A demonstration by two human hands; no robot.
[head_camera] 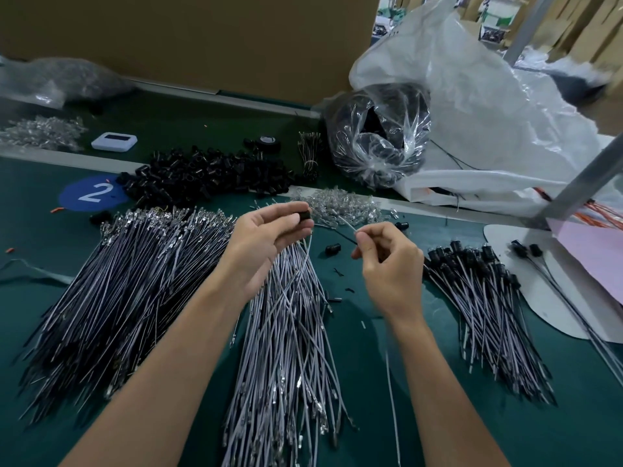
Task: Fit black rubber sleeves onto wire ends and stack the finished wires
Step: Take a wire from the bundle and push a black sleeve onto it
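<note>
My left hand (266, 237) pinches a black rubber sleeve (305, 215) between thumb and fingertips above the table. My right hand (387, 261) pinches a thin grey wire (347, 225) whose free end points up-left toward the sleeve, a short gap away. Under my hands lies a loose bundle of bare grey wires (290, 348). A larger pile of grey wires (128, 284) fans out at the left. A stack of finished wires with black sleeves (485, 298) lies at the right. A heap of loose black sleeves (205, 175) sits behind.
A pile of small clear parts (340, 205) lies just beyond my hands. A clear bag of black parts (381, 136) and a big white plastic bag (472, 106) stand at the back right. A blue disc marked 2 (92, 193) lies on the green mat (387, 365). A metal post (580, 183) rises at right.
</note>
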